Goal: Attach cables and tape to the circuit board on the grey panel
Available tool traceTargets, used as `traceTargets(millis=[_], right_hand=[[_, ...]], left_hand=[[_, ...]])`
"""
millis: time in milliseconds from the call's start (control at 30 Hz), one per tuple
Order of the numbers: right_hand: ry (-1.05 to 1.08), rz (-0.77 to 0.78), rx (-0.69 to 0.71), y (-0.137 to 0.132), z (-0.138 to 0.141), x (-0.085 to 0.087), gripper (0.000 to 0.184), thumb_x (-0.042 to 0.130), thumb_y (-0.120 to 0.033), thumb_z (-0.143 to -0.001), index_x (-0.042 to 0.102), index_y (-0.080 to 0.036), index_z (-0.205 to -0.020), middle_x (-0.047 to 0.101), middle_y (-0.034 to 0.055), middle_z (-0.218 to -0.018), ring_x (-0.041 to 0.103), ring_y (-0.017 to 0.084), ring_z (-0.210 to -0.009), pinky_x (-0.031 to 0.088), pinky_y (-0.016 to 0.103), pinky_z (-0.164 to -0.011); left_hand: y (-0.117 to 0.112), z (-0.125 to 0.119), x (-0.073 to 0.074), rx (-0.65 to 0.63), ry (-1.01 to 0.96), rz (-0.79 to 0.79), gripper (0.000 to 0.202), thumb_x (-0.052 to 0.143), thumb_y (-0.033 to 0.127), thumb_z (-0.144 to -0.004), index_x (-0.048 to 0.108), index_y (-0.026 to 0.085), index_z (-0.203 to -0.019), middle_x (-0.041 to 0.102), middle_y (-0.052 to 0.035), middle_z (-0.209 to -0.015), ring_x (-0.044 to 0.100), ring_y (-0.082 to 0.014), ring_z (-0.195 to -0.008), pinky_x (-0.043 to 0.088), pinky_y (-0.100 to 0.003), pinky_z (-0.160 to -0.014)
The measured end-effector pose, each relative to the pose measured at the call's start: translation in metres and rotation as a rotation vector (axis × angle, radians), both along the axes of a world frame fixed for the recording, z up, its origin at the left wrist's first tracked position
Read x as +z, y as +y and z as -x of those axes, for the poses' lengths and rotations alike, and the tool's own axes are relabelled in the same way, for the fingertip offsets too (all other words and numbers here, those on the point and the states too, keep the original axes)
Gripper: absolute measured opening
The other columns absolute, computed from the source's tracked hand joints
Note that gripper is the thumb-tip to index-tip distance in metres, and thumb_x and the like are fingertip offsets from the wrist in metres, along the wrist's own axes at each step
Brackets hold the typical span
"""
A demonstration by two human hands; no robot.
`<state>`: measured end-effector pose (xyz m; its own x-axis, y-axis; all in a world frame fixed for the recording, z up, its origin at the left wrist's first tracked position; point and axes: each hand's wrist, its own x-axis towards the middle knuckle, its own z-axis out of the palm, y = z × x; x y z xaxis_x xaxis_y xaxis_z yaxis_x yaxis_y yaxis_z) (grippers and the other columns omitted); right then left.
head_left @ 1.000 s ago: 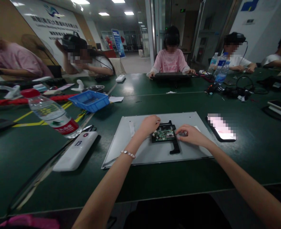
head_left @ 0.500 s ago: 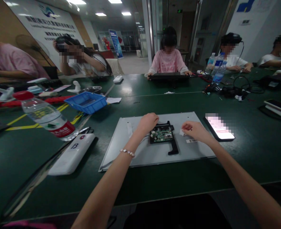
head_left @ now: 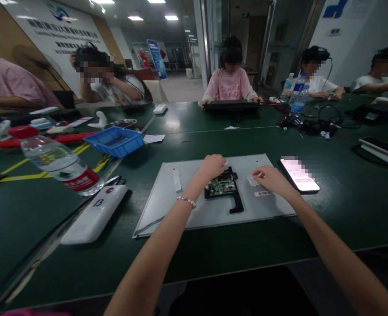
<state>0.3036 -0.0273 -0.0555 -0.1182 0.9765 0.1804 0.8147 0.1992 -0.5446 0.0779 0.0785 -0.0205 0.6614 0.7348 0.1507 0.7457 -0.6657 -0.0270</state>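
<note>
A flat grey-white panel [head_left: 194,217] lies on the table before me. On it sits a green circuit board [head_left: 220,188] in a black bracket [head_left: 236,204]. My left hand [head_left: 213,167] is over the board's far edge, fingers curled closed, with a small white piece [head_left: 226,162] at the fingertips. Right of the board, my right hand [head_left: 269,179] has thumb and finger pinched at a small white label [head_left: 252,181]; whether they grip it is unclear. A barcode sticker [head_left: 263,193] lies just nearer me, and a white strip [head_left: 177,181] is on the panel's left.
Right of the panel lies a lit phone [head_left: 301,175]. To the left are a white device marked 13 [head_left: 97,215], a tilted water bottle [head_left: 59,164] and a blue tray [head_left: 116,142]. Across the table a person [head_left: 231,83] holds a dark panel [head_left: 233,105].
My left hand has moved right over the board's far edge, and a white piece now shows at its fingertips. My right hand stays pinched by the label, more of which shows.
</note>
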Motion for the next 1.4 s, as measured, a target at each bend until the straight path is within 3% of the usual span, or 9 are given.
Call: traceTargets(millis=[133,300,433,533,700,800,967,1200,1400], right_hand=[[0.012,-0.037,-0.016,-0.002,0.003,0.002,0.019,0.054,-0.023,-0.080,0.066,-0.018,-0.094,0.062,0.0086,-0.095,0.060,0.018,-0.077,0.046,0.034,-0.075],[0.035,-0.080,-0.004,-0.006,0.009,0.006,0.019,0.053,-0.023,-0.082,0.065,-0.019,-0.096,0.061,0.0081,-0.101,0.060,0.019,-0.084,0.047,0.033,-0.076],[0.047,-0.097,0.007,-0.008,0.014,0.005,0.018,0.053,-0.023,-0.082,0.065,-0.020,-0.094,0.061,0.0080,-0.101,0.059,0.020,-0.086,0.047,0.034,-0.076],[0.044,-0.103,0.024,-0.009,0.016,0.004,0.019,0.051,-0.021,-0.082,0.066,-0.020,-0.093,0.062,0.0082,-0.099,0.059,0.020,-0.086,0.047,0.035,-0.076],[0.022,-0.115,0.030,-0.008,0.018,0.002,0.019,0.050,-0.021,-0.082,0.066,-0.020,-0.093,0.062,0.0079,-0.098,0.057,0.022,-0.091,0.047,0.037,-0.079],[0.020,-0.133,0.031,-0.008,0.018,0.002,0.019,0.049,-0.021,-0.082,0.065,-0.021,-0.093,0.062,0.0072,-0.098,0.057,0.022,-0.094,0.046,0.037,-0.081],[0.053,-0.196,0.022,-0.010,0.019,0.005,0.020,0.048,-0.020,-0.083,0.065,-0.021,-0.094,0.062,0.0070,-0.100,0.057,0.021,-0.093,0.045,0.036,-0.082],[0.038,-0.194,0.032,-0.010,0.021,0.003,0.018,0.050,-0.020,-0.081,0.065,-0.021,-0.090,0.064,0.0059,-0.098,0.058,0.021,-0.092,0.046,0.036,-0.080],[0.029,-0.198,0.038,-0.009,0.020,0.003,0.018,0.050,-0.019,-0.080,0.065,-0.021,-0.091,0.063,0.0062,-0.099,0.058,0.021,-0.092,0.046,0.036,-0.081]], left_hand=[[-0.004,0.037,0.011,-0.007,-0.051,0.003,0.031,0.046,0.027,-0.085,0.062,0.018,-0.110,0.063,-0.0073,-0.112,0.058,-0.0208,-0.102,0.042,-0.030,-0.089],[-0.006,0.114,0.019,0.072,-0.140,0.053,0.033,0.046,0.027,-0.084,0.059,0.019,-0.112,0.060,-0.0058,-0.116,0.054,-0.0205,-0.108,0.039,-0.032,-0.096],[-0.004,0.170,0.009,0.224,-0.267,0.072,0.041,0.054,0.032,-0.076,0.058,0.018,-0.114,0.059,-0.0079,-0.113,0.053,-0.0237,-0.107,0.041,-0.035,-0.094],[-0.002,0.190,-0.004,0.269,-0.380,0.193,0.046,0.059,0.037,-0.070,0.060,0.018,-0.112,0.063,-0.0070,-0.103,0.059,-0.0219,-0.094,0.047,-0.031,-0.082],[-0.006,0.188,-0.011,0.269,-0.443,0.235,0.028,0.056,0.033,-0.071,0.068,0.019,-0.092,0.067,-0.0020,-0.080,0.061,-0.0172,-0.075,0.046,-0.026,-0.073],[-0.013,0.179,0.001,0.303,-0.556,0.209,0.024,0.056,0.036,-0.072,0.069,0.018,-0.080,0.067,-0.0023,-0.073,0.060,-0.0166,-0.068,0.044,-0.026,-0.067],[-0.041,0.168,0.025,0.315,-0.843,0.353,0.029,0.056,0.040,-0.074,0.066,0.015,-0.086,0.067,-0.0036,-0.077,0.060,-0.0150,-0.068,0.044,-0.024,-0.060],[-0.073,0.166,0.007,0.311,-0.494,0.280,0.020,0.053,0.033,-0.078,0.065,0.019,-0.086,0.067,-0.0029,-0.079,0.062,-0.0187,-0.075,0.047,-0.030,-0.072],[-0.095,0.151,0.009,0.269,-0.391,-0.012,0.025,0.052,0.027,-0.080,0.055,0.018,-0.103,0.056,-0.0079,-0.107,0.056,-0.0210,-0.096,0.043,-0.034,-0.086]])
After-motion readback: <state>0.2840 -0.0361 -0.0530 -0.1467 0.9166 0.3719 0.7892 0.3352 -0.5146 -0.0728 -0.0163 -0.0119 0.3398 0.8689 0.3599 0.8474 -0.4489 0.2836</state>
